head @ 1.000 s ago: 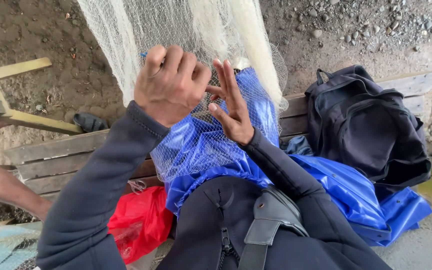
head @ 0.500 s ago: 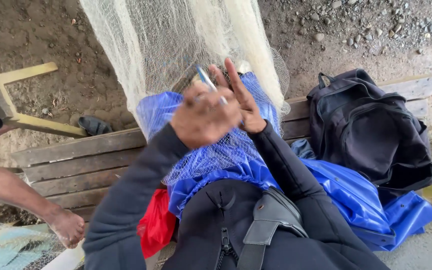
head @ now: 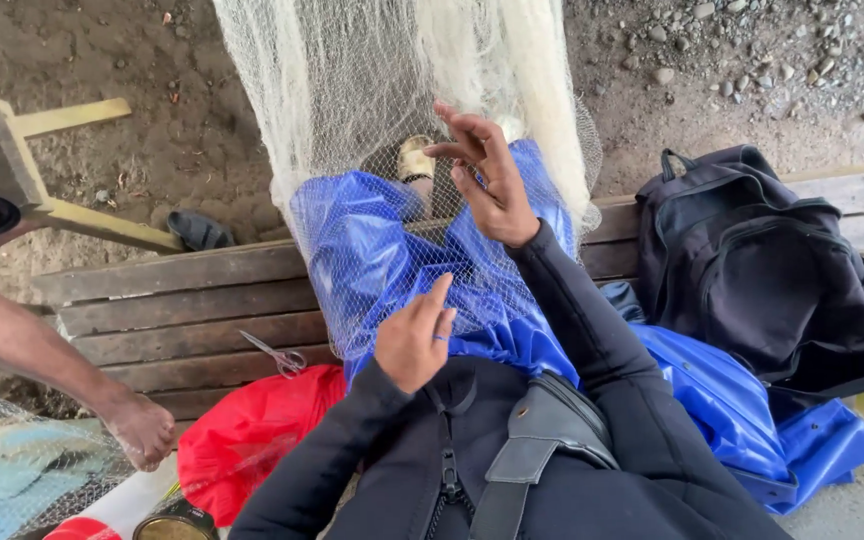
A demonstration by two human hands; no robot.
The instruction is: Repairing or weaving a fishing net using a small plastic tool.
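At the centre of the head view, the white net (head: 392,120) hangs down from the top of the frame and drapes over a blue tarp (head: 372,260) that covers the person's lap. The net's long axis runs from top to bottom of the picture, its gathered folds falling toward the viewer. Right hand (head: 487,180) is raised at upper centre, fingers loosely spread and curled, touching the mesh; whether it pinches a strand I cannot tell. Left hand (head: 414,340) sits lower, at the middle of the frame, half-curled with the thumb up, resting on net and tarp, so both hands meet the netting, the right one higher along it. Scissors (head: 277,352) lie on the wooden bench (head: 172,310), left of the left hand. A black backpack (head: 752,270) stands at right, a red bag (head: 252,430) at lower left, and another person's bare arm (head: 42,360) reaches in from the left edge.
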